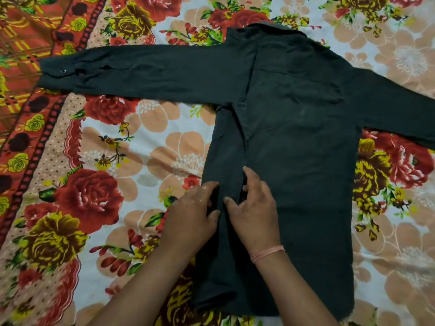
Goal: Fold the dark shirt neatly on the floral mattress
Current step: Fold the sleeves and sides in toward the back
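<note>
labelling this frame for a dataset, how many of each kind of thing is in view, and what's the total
dark shirt: 1
hands: 2, left hand and right hand
pink wrist thread: 1
floral mattress: 1
red checked cloth: 1
total: 6

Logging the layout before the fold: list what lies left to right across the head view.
Buttoned cuff of the dark long-sleeved fabric shirt → left hand → right hand → other sleeve, running off the right edge.

You have a red-and-yellow checked cloth (16, 34) at far left, and a pink thread band (268, 252) round your wrist.
</note>
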